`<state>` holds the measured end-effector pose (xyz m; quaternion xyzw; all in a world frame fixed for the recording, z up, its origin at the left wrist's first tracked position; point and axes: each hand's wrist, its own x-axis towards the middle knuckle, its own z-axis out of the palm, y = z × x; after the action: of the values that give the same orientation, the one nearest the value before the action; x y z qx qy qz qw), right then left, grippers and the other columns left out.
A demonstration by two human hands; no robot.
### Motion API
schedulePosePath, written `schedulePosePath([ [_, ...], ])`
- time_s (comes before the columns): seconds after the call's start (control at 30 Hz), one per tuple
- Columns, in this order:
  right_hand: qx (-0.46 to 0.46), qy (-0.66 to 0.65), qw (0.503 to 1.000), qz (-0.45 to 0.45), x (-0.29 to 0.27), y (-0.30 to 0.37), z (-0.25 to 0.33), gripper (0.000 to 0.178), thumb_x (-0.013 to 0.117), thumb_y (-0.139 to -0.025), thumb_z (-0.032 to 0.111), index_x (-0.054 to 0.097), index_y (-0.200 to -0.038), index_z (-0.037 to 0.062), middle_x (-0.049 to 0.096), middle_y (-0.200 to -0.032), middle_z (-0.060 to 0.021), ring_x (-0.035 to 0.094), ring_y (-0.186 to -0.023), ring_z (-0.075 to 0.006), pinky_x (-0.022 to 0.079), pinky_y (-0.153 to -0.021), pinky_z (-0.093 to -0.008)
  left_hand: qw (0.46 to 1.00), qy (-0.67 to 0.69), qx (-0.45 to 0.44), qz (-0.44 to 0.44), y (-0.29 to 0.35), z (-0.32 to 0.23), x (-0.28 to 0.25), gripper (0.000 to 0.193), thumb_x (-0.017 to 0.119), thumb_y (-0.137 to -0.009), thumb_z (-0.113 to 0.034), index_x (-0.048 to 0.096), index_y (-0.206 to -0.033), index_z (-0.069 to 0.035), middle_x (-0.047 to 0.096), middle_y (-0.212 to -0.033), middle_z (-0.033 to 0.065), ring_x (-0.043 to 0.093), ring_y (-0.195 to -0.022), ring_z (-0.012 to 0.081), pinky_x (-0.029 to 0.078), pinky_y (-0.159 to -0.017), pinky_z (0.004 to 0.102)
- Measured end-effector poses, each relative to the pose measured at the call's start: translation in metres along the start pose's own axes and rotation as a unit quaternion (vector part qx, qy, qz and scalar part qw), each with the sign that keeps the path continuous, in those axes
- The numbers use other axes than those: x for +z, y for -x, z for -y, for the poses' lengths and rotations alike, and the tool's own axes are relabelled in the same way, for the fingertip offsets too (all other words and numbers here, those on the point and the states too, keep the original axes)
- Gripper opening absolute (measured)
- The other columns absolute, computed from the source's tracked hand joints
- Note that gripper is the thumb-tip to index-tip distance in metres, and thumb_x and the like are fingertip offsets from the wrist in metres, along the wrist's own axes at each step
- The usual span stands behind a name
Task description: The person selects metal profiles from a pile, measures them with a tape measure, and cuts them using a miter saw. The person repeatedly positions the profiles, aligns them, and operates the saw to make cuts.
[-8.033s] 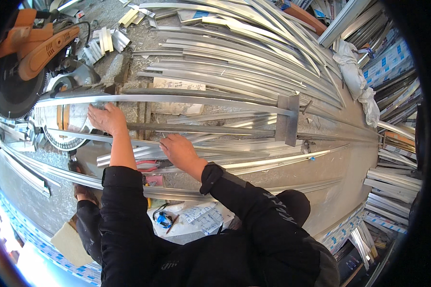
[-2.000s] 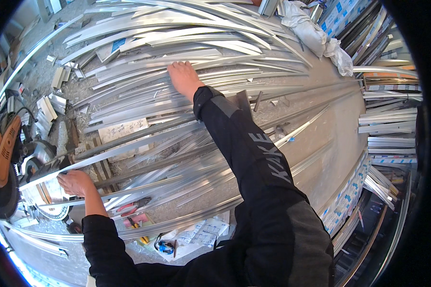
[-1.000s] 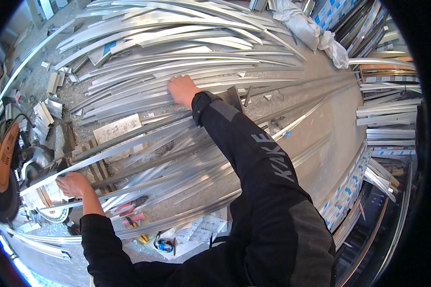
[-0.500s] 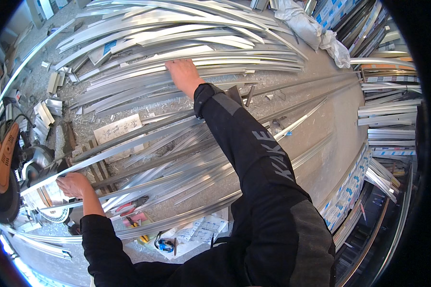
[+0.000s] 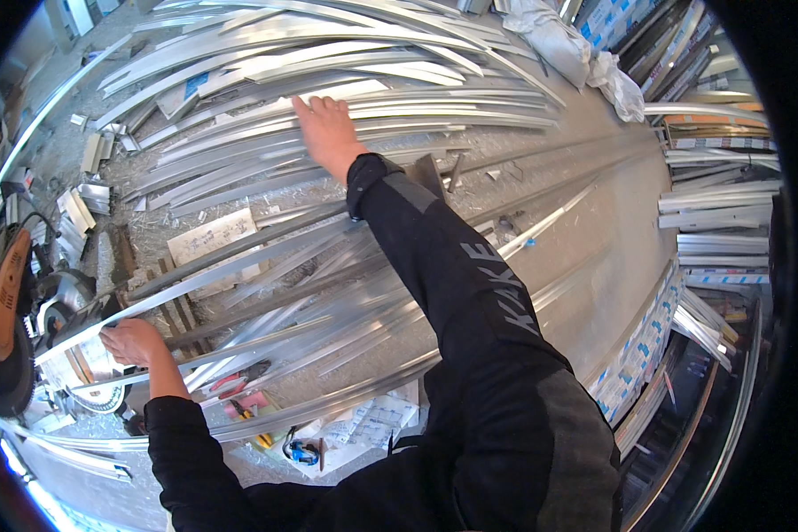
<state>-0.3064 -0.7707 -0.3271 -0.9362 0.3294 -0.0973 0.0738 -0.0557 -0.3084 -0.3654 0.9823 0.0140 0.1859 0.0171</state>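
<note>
With our left hand [image 5: 131, 341] closed around the long aluminium strip [image 5: 239, 266] beside the mitre saw [image 5: 13, 328], our right hand [image 5: 328, 133] lies open, flat on the far strip pile [image 5: 328, 53], seemingly choosing stock; gripping one piece comes next.

Landmark: we place everything from the orange mitre saw [image 5: 4, 310] at our far left.
Left hand [image 5: 131, 341]: just right of the saw, gripping a long aluminium strip [image 5: 239, 262].
Right hand [image 5: 328, 133]: well away from the saw, up and right, flat on the heap of aluminium profiles [image 5: 346, 62].
</note>
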Motion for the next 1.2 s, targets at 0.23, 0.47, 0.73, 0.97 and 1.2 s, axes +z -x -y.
schedulePosePath([
  [0.23,-0.204,-0.205,0.954,-0.08,-0.065,0.06,0.101,0.034,0.066,-0.082,0.005,0.066,-0.115,0.0003,0.069,-0.099,-0.0177,0.067,-0.098,-0.0361,0.053,-0.087,-0.0466,0.999,-0.023,0.038,-0.011,-0.011,0.014,0.021,0.051,0.042,-0.1,-0.029,0.058,-0.138,0.001,0.056,-0.149,0.0168,0.046,-0.142,0.0331,0.035,-0.112,0.0532],
  [0.47,-0.426,-0.344,0.787,0.285,-0.107,0.244,0.142,0.031,0.068,-0.085,0.016,0.066,-0.115,0.0058,0.067,-0.108,-0.0146,0.065,-0.107,-0.0353,0.054,-0.093,-0.0454,0.999,-0.021,0.038,-0.005,-0.013,0.011,0.018,0.051,0.041,-0.1,-0.033,0.06,-0.136,-0.002,0.055,-0.149,0.0149,0.044,-0.143,0.032,0.034,-0.112,0.0521],
  [0.73,-0.272,-0.135,0.926,0.224,-0.056,0.29,0.042,0.06,0.061,-0.095,0.019,0.043,-0.149,-0.0015,0.047,-0.151,-0.0225,0.044,-0.142,-0.0406,0.031,-0.12,-0.0557,0.999,0.036,0.035,0.01,-0.027,0.023,0.029,0.048,0.046,-0.095,-0.036,0.064,-0.121,0.0,0.066,-0.129,0.0211,0.062,-0.12,0.041,0.048,-0.097,0.0581],
  [0.97,-0.209,-0.03,0.97,0.116,-0.007,0.269,0.021,0.063,0.058,-0.09,0.013,0.046,-0.149,-0.0008,0.044,-0.157,-0.0193,0.037,-0.149,-0.0375,0.025,-0.124,-0.0525,0.894,0.445,-0.016,0.044,-0.005,0.036,-0.036,0.05,0.047,-0.1,-0.016,0.053,-0.142,0.009,0.066,-0.125,0.0256,0.064,-0.111,0.0359,0.048,-0.1,0.0399],
  [1.2,-0.119,-0.022,0.979,0.162,0.028,0.234,0.028,0.071,0.065,-0.092,0.023,0.038,-0.156,0.0058,0.043,-0.159,-0.0162,0.033,-0.151,-0.0334,0.019,-0.126,-0.0509,0.878,0.47,0.047,-0.081,0.123,0.033,-0.156,0.021,0.049,-0.092,0.003,0.069,-0.092,0.0,0.07,-0.083,0.0089,0.065,-0.074,0.0187,0.054,-0.07,0.031],
])
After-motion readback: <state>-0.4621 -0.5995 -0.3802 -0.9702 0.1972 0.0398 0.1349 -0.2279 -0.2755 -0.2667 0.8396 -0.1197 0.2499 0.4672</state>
